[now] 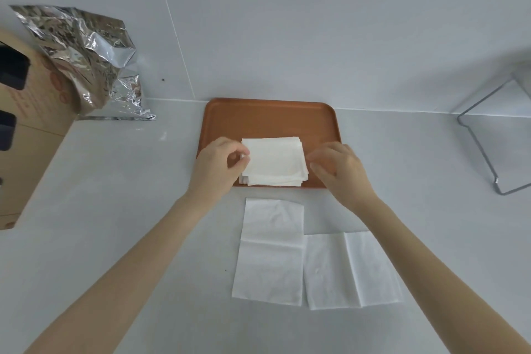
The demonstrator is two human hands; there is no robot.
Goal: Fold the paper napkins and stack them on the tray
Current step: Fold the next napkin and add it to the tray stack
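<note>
A brown tray [270, 116] lies against the wall at the middle of the white counter. On its near half sits a stack of folded white napkins [274, 161]. My left hand [218, 162] is at the stack's left edge, thumb and fingers pinched on the top napkin's left edge. My right hand [340, 169] hovers at the stack's right edge, fingers curled and apart, holding nothing that I can see. Nearer to me, two unfolded napkins lie flat on the counter: one [270, 253] just below the tray, another [350, 269] to its right, partly overlapped by the first.
A crumpled silver foil bag [92, 63] leans on the wall at the back left, beside a cardboard box [31, 129] at the left edge. A grey wire rack [494, 135] stands at the right.
</note>
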